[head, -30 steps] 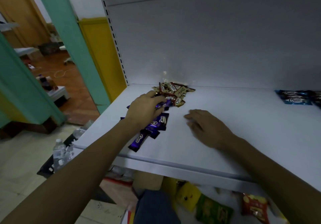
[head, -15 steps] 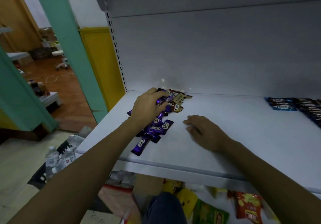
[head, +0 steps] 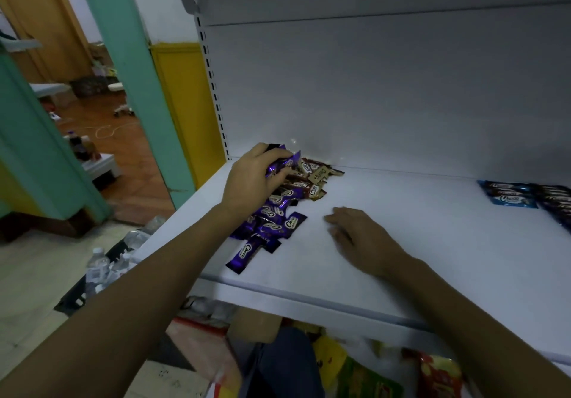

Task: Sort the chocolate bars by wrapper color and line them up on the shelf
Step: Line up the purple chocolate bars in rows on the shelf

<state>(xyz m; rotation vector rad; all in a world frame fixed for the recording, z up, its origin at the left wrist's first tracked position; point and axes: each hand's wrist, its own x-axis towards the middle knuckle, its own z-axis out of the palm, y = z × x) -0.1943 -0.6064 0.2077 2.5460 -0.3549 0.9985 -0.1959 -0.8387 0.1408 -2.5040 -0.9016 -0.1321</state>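
On the white shelf (head: 417,243), toward its left end, the person's left hand (head: 251,180) is closed over a small bunch of purple-wrapped bars (head: 282,163). Its fingers are curled tightly round them, and the wrapper ends stick out past the knuckles toward the back panel. I cannot tell whether that bunch is clear of the heap beneath it. Just behind and to the right of the hand, against the back panel, lies a loose cluster of brown-wrapped bars (head: 312,178), overlapping at odd angles. In front of the hand a jumble of more purple bars (head: 272,221) trails toward the shelf's front edge, and one single purple bar (head: 247,252) lies nearest the lip, slanted. The right hand (head: 361,240) rests palm down on bare shelf with its fingers nearly straight and close together. They point left at the purple jumble and grasp nothing, and the fingertips are near the closest wrapper but apart from it. Well off to the right, by the back panel, are blue-wrapped bars (head: 506,197) and beside them darker ones (head: 556,204) at the frame's edge. Bright snack packets (head: 432,373) sit on the level below, and water bottles (head: 99,265) stand on the floor to the left.
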